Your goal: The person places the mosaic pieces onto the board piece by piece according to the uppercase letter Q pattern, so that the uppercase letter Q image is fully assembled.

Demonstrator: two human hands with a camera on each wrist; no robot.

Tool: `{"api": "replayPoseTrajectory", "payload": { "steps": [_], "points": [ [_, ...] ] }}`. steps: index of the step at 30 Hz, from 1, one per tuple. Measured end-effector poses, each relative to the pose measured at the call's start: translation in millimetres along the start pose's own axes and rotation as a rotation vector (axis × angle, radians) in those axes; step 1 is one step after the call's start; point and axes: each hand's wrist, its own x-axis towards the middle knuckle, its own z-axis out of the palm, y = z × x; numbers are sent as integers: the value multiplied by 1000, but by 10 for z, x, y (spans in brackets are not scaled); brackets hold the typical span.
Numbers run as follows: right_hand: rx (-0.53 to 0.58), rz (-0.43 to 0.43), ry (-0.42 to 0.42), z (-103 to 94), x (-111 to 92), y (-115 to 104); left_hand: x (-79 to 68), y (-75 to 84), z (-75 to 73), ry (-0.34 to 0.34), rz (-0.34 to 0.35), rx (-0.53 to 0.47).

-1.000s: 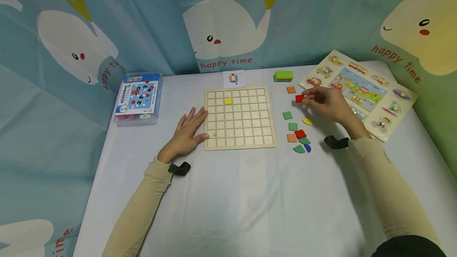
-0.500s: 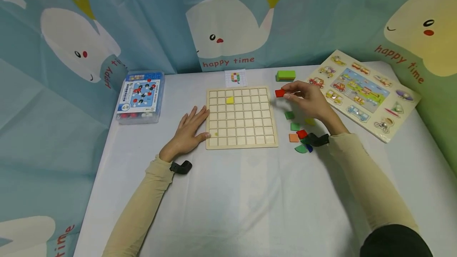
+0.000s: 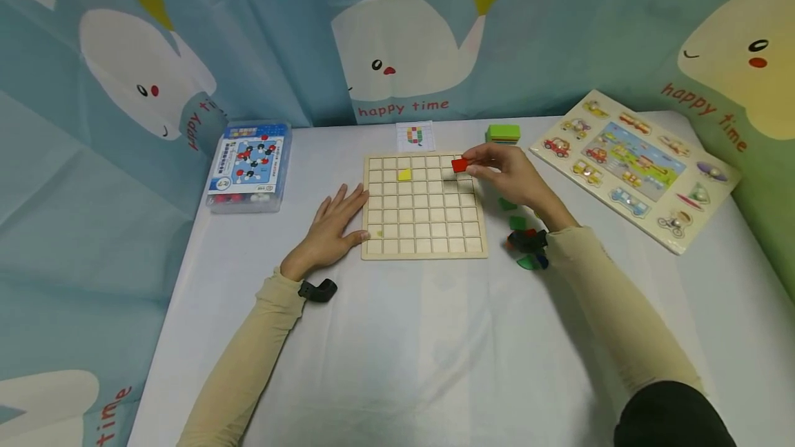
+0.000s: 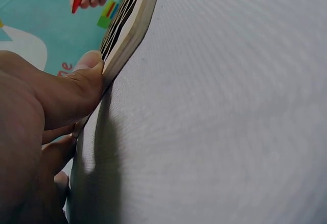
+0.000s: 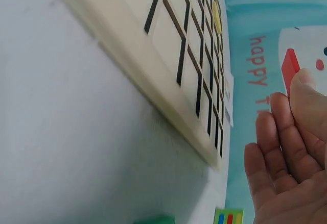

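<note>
Before a whale-print curtain (image 3: 534,54), on white tabletop (image 3: 404,350): at far left corner, boxed kit (image 3: 248,167); left hand (image 3: 326,234), fingers apart, touching left edge of grid board (image 3: 422,215); above its far right corner, red tile (image 3: 459,165), pinched by right hand (image 3: 508,171).

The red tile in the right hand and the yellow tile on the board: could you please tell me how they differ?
The red tile is pinched in the right hand; no hand touches the yellow tile. The red tile is held above the board, while the yellow tile lies in one of its squares. Both look flat.
</note>
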Motion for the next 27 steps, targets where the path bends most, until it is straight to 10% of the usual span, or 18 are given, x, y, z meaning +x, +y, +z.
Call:
{"api": "replayPoseTrajectory", "payload": {
  "steps": [27],
  "points": [
    [-125, -26, -157, 487, 381, -145, 6, 0, -5, -1, -1, 16]
  ]
}}
